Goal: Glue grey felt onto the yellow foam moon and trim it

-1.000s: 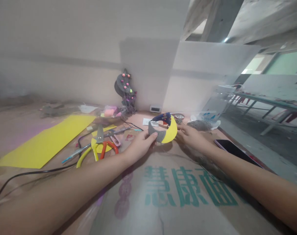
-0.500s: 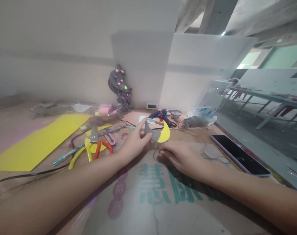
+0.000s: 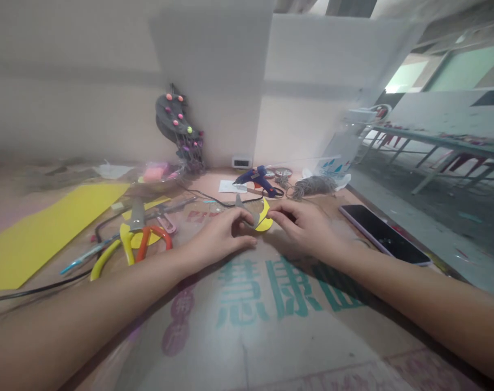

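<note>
Your right hand (image 3: 308,225) had its thumb and forefinger pressed together at the yellow horn, pinching what looked like a thin grey strand (image 3: 262,220) drawn across the crescent (image 3: 265,221). Your left hand (image 3: 226,231) lay at the grey side, fingers curled and thumb standing apart below; whether those fingertips gripped the piece, you could not tell from this view.

The crescent sat between your two hands, horns up, yellow on the right and grey on the left, above the brown printed sheet (image 3: 271,353). It looked thin and very light, probably card or foam, so it would likely have bent under a hard squeeze, the narrow horns first. The broad lower curve seemed the surest place to hold, flat between thumb and fingers. The strand looked soft and limp, likely to slacken unless kept taut.

Beyond your hands lay the blue glue gun (image 3: 255,178), with the grey yarn bundle (image 3: 314,186) to its right. The phone (image 3: 385,234) rested outside your right hand, the scissors (image 3: 137,217) and the large yellow sheet (image 3: 55,228) outside your left.
</note>
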